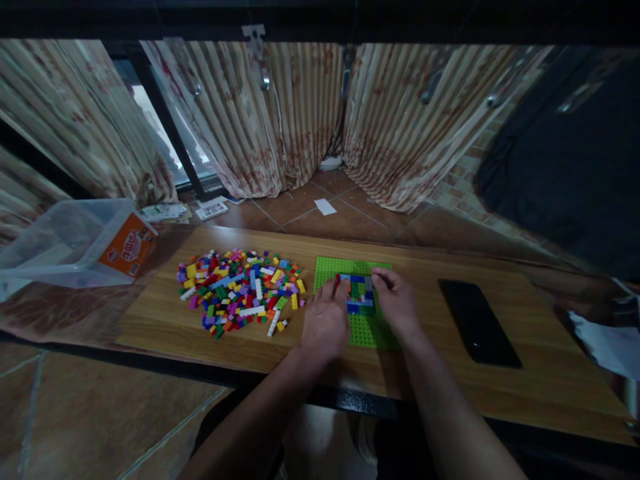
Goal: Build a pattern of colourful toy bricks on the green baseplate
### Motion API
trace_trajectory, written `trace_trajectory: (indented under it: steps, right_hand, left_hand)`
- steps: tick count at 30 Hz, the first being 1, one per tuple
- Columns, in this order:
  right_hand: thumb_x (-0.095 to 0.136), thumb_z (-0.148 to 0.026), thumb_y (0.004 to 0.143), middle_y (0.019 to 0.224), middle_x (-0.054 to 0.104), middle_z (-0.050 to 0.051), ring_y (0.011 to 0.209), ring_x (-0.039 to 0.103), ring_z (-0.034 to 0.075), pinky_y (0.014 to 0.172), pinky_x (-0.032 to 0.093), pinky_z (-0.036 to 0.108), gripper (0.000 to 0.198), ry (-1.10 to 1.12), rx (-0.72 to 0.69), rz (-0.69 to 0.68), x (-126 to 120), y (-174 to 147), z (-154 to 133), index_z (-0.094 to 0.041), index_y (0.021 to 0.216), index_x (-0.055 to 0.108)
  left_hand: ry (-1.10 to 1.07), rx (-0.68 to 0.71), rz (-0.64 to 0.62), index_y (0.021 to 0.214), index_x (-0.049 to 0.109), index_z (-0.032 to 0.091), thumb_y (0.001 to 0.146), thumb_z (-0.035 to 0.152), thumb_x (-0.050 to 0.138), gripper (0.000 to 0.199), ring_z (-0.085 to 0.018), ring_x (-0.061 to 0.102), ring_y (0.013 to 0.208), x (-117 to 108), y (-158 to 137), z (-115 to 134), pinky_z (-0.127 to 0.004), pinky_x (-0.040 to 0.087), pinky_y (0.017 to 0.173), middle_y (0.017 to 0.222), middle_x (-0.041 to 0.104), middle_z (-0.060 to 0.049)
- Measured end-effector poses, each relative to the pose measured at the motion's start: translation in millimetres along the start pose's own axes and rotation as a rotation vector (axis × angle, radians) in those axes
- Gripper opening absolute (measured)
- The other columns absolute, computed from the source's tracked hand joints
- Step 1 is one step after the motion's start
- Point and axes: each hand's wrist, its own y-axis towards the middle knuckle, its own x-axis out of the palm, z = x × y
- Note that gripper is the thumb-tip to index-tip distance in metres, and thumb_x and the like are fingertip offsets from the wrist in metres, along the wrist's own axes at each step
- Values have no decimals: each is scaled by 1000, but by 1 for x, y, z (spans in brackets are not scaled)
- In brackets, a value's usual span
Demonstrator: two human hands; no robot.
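A green studded baseplate point(367, 339) lies on the wooden table, bearing a low, roughly square structure of toy bricks point(361, 308), mostly blue with some green, red and orange. My left hand point(327, 319) rests over the structure's left side, fingers closed against its edge bricks and hiding part of them. At the upper right corner of the structure is my right hand point(399, 301), its thumb and index finger pinched together. Whatever lies between those fingertips is too small to make out. Left of the baseplate spreads a loose pile of multicoloured toy bricks point(245, 290).
A black phone-like slab point(477, 323) lies on the table point(295, 360) to the right. At the far left stands a clear plastic box point(65, 233) with an orange label. Beyond the table are the tiled floor, papers and patterned curtains point(300, 120). A black bar crosses the top.
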Motion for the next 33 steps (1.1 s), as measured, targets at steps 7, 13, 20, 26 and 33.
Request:
trace_trajectory:
  steps: [7, 13, 20, 26, 33]
  right_hand:
    - [56, -41, 77, 93, 74, 12, 87, 67, 26, 85, 50, 44, 35, -85, 29, -7, -5, 1, -2, -16, 96, 71]
    - [59, -44, 76, 97, 72, 12, 87, 66, 26, 84, 50, 44, 38, -158, -14, -90, -1, -2, 1, -16, 99, 71]
    - [58, -46, 77, 95, 72, 12, 83, 66, 25, 79, 51, 41, 39, -236, -26, -71, -3, 0, 0, -17, 100, 71]
    - [58, -43, 79, 91, 73, 10, 81, 67, 24, 78, 52, 40, 33, -139, -49, 123, -7, -3, -14, -18, 96, 72]
    - [58, -43, 83, 92, 72, 7, 83, 67, 23, 79, 52, 39, 29, -35, -126, 75, 14, -22, -35, -19, 92, 71]
  left_hand:
    - [-145, -21, 90, 137, 44, 15, 88, 13, 43, 49, -23, 49, 125, 2, 3, -10, -37, 41, 108, 135, 51, -12]
    - [-267, -84, 85, 134, 47, 14, 86, 10, 43, 49, -23, 55, 118, -4, 5, -8, -36, 44, 106, 130, 56, -12]
    - [-350, -153, 133, 129, 52, 12, 85, 10, 43, 45, -23, 61, 109, -14, 13, -18, -36, 48, 99, 122, 61, -14]
    - [-548, -117, 331, 110, 61, 16, 90, 19, 46, 25, -19, 64, 97, -23, 12, -14, -33, 52, 89, 105, 69, -9]
    - [-677, 12, 454, 82, 60, 19, 96, 29, 42, 25, -12, 59, 71, -37, 0, 3, -24, 47, 68, 73, 62, -1]
